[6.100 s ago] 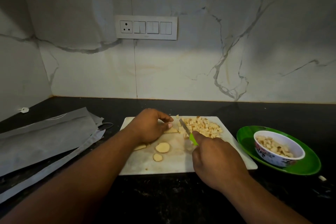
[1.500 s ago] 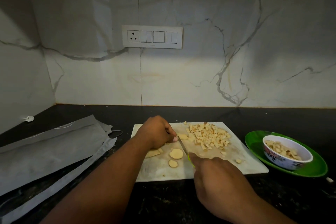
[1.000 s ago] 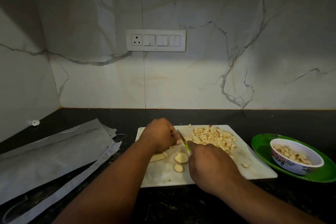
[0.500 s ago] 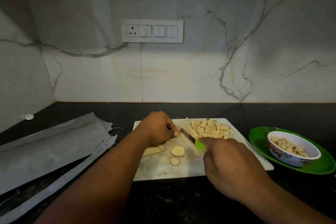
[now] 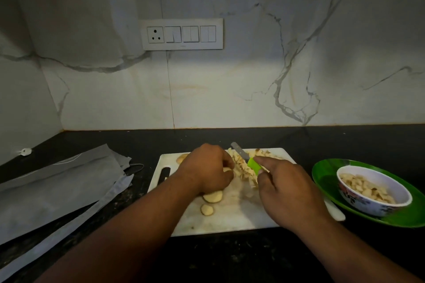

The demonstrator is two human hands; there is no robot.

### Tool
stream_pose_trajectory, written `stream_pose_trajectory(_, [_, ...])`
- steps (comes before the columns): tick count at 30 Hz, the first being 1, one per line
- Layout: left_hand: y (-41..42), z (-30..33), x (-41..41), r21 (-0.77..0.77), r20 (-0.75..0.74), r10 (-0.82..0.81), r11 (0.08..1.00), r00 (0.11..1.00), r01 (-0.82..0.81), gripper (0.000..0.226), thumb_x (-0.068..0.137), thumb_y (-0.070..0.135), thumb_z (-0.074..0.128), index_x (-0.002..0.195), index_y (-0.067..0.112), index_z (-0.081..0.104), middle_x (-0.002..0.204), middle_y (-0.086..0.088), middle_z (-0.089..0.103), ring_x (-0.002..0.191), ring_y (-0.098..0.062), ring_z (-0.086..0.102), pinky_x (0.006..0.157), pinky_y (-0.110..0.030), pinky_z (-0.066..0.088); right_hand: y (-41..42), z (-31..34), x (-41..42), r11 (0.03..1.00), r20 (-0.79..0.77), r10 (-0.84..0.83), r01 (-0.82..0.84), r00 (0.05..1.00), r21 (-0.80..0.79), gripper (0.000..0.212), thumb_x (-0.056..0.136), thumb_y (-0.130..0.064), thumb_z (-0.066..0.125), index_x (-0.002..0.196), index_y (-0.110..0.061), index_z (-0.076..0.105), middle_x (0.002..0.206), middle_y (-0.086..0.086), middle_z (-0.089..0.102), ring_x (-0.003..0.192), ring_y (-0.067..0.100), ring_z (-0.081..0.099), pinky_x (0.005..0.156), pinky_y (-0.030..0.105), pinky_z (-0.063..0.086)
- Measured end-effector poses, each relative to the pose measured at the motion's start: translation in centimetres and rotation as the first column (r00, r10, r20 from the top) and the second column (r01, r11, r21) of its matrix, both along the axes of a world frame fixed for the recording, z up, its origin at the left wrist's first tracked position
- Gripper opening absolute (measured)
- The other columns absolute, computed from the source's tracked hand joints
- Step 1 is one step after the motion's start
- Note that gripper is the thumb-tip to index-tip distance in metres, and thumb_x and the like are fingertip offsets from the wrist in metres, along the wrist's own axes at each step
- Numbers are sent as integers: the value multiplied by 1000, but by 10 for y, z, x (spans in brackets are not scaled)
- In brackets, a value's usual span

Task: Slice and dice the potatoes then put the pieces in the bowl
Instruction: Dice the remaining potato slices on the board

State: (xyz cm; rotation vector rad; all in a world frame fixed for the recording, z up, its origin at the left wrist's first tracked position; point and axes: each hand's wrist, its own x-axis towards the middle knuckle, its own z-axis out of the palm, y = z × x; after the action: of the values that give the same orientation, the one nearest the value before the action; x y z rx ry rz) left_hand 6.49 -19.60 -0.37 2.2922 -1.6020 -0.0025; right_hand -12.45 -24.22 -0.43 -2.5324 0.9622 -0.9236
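A white cutting board lies on the black counter. My left hand is curled over potato pieces near the board's middle; a piece shows at its fingertips. My right hand grips a green-handled knife, its blade raised and pointing to the far left above a heap of diced potato. Two round potato slices lie just in front of my left hand, and another piece sits at the board's far edge. A floral bowl with diced potato stands on a green plate at the right.
Grey folded bags lie on the counter at the left, with a dark cord beside them. A switch panel is on the marble wall behind. A small white object sits at the far left wall.
The knife blade has lifted off the board and now points up over the diced heap. My left hand has shifted a little toward the heap, covering the slice it held.
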Motion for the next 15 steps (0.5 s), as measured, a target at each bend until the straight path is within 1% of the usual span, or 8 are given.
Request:
stream_pose_trajectory(3, [-1,-2,9,-31,-15,35,999,999,-35,13,90,39,75,93,28,81,94,14,74,88,-8,66,85,-31,59,-4,-2,0,999,-4,1,-1,1000,37,39,98,-26,48,135,-32,61,127,-13,66,112,10,60,83,18,43])
stream_pose_trajectory(5, [1,-1,15,-26,-32,60,998,998,-60,14,88,41,77,86,27,79,86,14,73,83,-7,66,83,-32,60,-6,-2,-1,999,-15,7,-6,1000,46,39,98,-27,48,135,-31,61,130,-13,64,116,11,59,87,19,43])
stream_pose_trajectory(7, [3,0,21,-22,-62,66,997,996,-68,18,86,45,80,83,28,78,84,14,72,82,-6,66,81,-31,60,-7,-3,-1,998,-16,19,-18,1000,59,39,98,-27,48,134,-31,62,131,-13,64,117,11,58,86,17,41])
stream_pose_trajectory(9, [9,2,25,-25,-104,46,999,994,-48,18,89,48,78,89,30,79,90,14,73,84,-3,66,80,-28,58,-8,-3,-2,998,-7,23,-23,1000,66,39,98,-26,49,134,-31,62,130,-13,64,115,10,59,82,15,39])
stream_pose_trajectory(10, [12,2,27,-39,-149,17,999,989,-23,16,94,46,73,98,32,80,95,15,73,84,0,66,79,-25,55,-8,-3,-2,997,0,27,-27,1000,72,38,98,-26,49,133,-32,63,129,-13,65,113,10,59,82,16,40])
stream_pose_trajectory(13, [24,5,38,-46,-345,-57,998,937,43,27,104,22,60,124,34,74,111,16,69,78,4,67,72,-17,52,-7,-3,-3,995,8,46,-47,999,87,37,98,-25,49,132,-32,63,129,-14,65,111,8,60,79,17,40])
stream_pose_trajectory(14, [28,7,44,-12,-358,-74,997,931,75,35,102,14,61,127,36,72,119,14,68,86,2,68,76,-17,54,-6,-3,-3,995,7,48,-49,999,87,37,99,-25,49,132,-32,63,129,-15,64,111,8,59,77,16,39])
stream_pose_trajectory(15, [31,9,49,39,-329,-91,993,940,110,43,97,9,65,129,38,71,125,14,66,98,0,67,85,-20,55,-6,-3,-4,995,6,51,-51,999,89,37,99,-25,49,132,-32,63,129,-15,64,110,7,60,75,16,37])
